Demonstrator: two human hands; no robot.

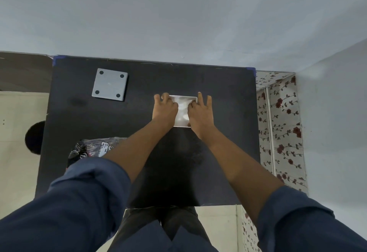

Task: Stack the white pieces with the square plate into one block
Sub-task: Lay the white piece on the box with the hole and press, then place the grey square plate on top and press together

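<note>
On the black counter (218,96) both hands work at one spot, a little right of the middle and toward the far edge. Under them lies the white block (183,110), a bright rectangle whose long axis seems to run away from the person, though the hands hide its sides. How many white pieces are in it, I cannot tell; the glare hides the seams.

The left hand (164,110) rests on the left side of the block and the right hand (200,112) on the right side. Both press on it from the two sides, with the fingers partly spread and some fingertips curled onto the top. I judge that they are squaring the pieces, not lifting them.

The plate (110,87), grey and square with four dark holes near its corners, lies flat at the far left of the counter, well apart from the block. It lies to the left and a little farther away, so the left hand is nearer to it. The dark surface between plate and block is free.

A dark plastic bag (93,148) with a white label lies near the left forearm, at the near left; it is not in the way.
</note>
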